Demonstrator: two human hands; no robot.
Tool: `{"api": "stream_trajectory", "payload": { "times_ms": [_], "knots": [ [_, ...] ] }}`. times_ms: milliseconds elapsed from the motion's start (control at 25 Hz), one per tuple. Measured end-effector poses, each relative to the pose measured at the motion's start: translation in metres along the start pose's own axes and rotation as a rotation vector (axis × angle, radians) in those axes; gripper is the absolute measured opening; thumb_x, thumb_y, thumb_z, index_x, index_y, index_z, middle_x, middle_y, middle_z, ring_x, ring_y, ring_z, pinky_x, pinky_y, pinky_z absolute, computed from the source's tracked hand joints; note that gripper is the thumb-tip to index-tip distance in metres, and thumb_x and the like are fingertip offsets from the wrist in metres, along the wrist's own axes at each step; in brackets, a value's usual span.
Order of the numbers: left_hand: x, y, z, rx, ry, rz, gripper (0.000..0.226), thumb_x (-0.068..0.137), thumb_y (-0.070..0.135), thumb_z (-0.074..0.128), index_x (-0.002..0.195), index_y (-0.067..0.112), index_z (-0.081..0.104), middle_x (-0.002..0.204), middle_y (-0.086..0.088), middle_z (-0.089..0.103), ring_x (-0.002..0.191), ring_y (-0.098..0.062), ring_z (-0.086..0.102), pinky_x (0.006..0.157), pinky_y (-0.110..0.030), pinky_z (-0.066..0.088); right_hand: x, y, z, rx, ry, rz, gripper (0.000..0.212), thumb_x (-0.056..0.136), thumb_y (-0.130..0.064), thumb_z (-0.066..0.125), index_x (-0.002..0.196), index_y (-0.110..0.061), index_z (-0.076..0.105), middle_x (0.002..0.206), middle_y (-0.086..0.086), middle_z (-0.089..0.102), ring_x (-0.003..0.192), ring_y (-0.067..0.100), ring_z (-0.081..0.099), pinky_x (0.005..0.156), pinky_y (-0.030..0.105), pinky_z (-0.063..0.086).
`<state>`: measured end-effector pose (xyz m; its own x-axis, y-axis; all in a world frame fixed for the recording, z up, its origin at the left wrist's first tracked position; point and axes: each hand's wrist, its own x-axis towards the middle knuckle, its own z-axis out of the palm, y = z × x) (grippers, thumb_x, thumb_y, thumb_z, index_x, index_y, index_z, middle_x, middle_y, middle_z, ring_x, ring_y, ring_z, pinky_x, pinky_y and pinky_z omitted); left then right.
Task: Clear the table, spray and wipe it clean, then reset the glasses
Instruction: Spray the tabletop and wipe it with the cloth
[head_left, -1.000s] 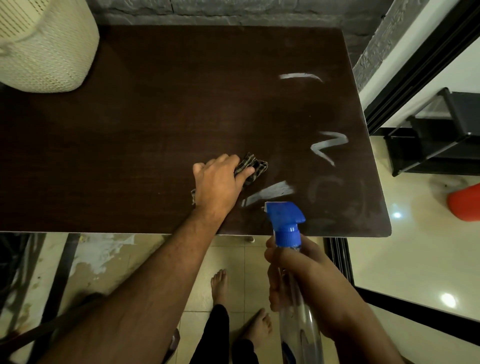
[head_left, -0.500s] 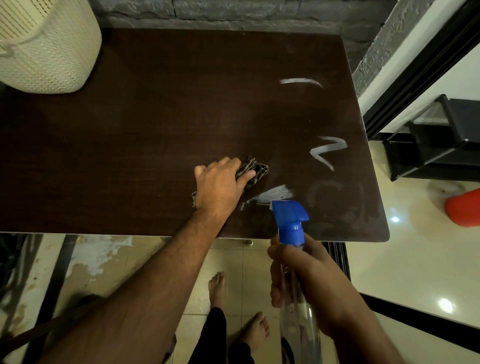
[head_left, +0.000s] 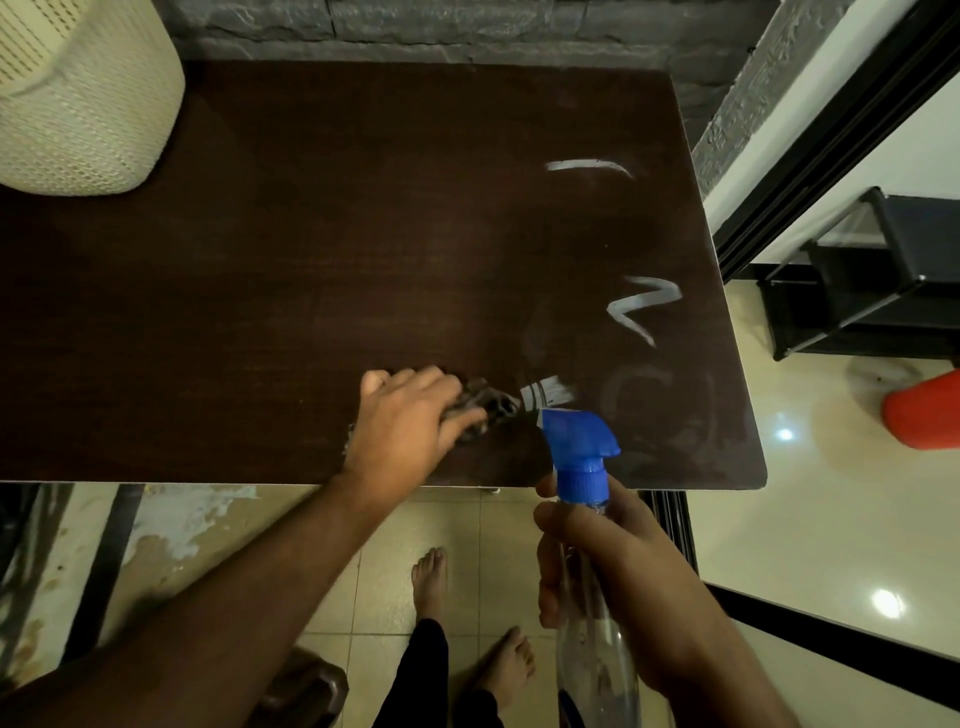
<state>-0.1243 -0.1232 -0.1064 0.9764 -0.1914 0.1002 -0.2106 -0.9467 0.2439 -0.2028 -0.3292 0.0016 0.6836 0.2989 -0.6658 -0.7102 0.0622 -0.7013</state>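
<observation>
A dark brown table (head_left: 311, 270) fills the view, with white streaks of spray (head_left: 644, 306) on its right half. My left hand (head_left: 405, 426) presses a dark checked cloth (head_left: 491, 402) flat on the table near the front edge, fingers spread over it, beside a white smear (head_left: 548, 389). In front of the table edge, my right hand (head_left: 613, 566) grips a clear spray bottle (head_left: 597, 654) with a blue trigger head (head_left: 579, 447), held upright. No glasses are in view.
A cream woven basket (head_left: 78, 93) stands on the table's far left corner. A grey stone wall runs behind. Right of the table are a black shelf (head_left: 872, 275) and a red object (head_left: 924, 410) on a glossy floor. My bare feet show below.
My left hand has slid the cloth toward the front right, over part of the white smear, which is now smaller. The spray bottle has barely moved.
</observation>
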Motion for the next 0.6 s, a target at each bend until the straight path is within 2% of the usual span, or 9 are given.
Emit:
{"api": "stream_trajectory", "payload": {
  "times_ms": [120, 200, 320, 400, 480, 600],
  "knots": [
    [0.047, -0.002, -0.001, 0.029, 0.033, -0.208, 0.036, 0.091, 0.057, 0.043, 0.094, 0.025, 0.059, 0.088, 0.005, 0.058, 0.085, -0.018, 0.057, 0.080, -0.039, 0.034, -0.001, 0.000, -0.002, -0.006, 0.011, -0.018, 0.041, 0.071, -0.028, 0.068, 0.108, -0.016, 0.055, 0.064, 0.011, 0.056, 0.052, 0.027, 0.056, 0.053, 0.034, 0.050],
    [0.058, 0.017, 0.004, 0.022, -0.004, -0.164, 0.035, 0.091, 0.057, 0.043, 0.097, 0.025, 0.058, 0.088, 0.007, 0.056, 0.086, -0.016, 0.056, 0.080, -0.038, 0.033, -0.003, 0.001, -0.002, 0.007, 0.019, -0.033, 0.037, 0.072, -0.026, 0.067, 0.104, -0.014, 0.055, 0.063, 0.013, 0.055, 0.051, 0.029, 0.054, 0.053, 0.037, 0.049],
    [0.014, 0.031, 0.006, -0.024, -0.074, 0.087, 0.035, 0.090, 0.059, 0.042, 0.089, 0.027, 0.058, 0.081, 0.013, 0.048, 0.080, -0.013, 0.055, 0.079, -0.033, 0.030, -0.006, -0.002, -0.003, 0.012, 0.013, -0.040, 0.034, 0.072, -0.026, 0.066, 0.102, -0.014, 0.055, 0.064, 0.013, 0.054, 0.052, 0.029, 0.054, 0.053, 0.037, 0.049],
    [-0.022, 0.018, 0.003, -0.045, -0.063, 0.202, 0.039, 0.088, 0.060, 0.041, 0.082, 0.026, 0.059, 0.078, 0.011, 0.054, 0.074, -0.013, 0.054, 0.076, -0.032, 0.028, -0.007, -0.002, -0.007, 0.013, 0.017, -0.039, 0.034, 0.073, -0.026, 0.066, 0.102, -0.014, 0.055, 0.063, 0.013, 0.055, 0.052, 0.029, 0.054, 0.054, 0.037, 0.049],
    [-0.036, -0.010, -0.005, -0.006, -0.040, 0.207, 0.042, 0.087, 0.060, 0.040, 0.079, 0.024, 0.060, 0.077, 0.009, 0.056, 0.072, -0.015, 0.055, 0.074, -0.033, 0.027, -0.007, -0.002, -0.012, 0.019, 0.020, -0.031, 0.037, 0.072, -0.028, 0.067, 0.105, -0.016, 0.055, 0.063, 0.012, 0.056, 0.052, 0.029, 0.055, 0.057, 0.039, 0.049],
    [-0.008, -0.035, -0.011, 0.004, 0.027, 0.036, 0.041, 0.086, 0.061, 0.040, 0.079, 0.024, 0.056, 0.076, 0.008, 0.053, 0.074, -0.019, 0.056, 0.074, -0.035, 0.028, -0.007, 0.000, -0.019, 0.027, 0.034, -0.015, 0.042, 0.071, -0.028, 0.068, 0.109, -0.016, 0.055, 0.064, 0.011, 0.057, 0.053, 0.029, 0.055, 0.061, 0.042, 0.049]
  ]
}}
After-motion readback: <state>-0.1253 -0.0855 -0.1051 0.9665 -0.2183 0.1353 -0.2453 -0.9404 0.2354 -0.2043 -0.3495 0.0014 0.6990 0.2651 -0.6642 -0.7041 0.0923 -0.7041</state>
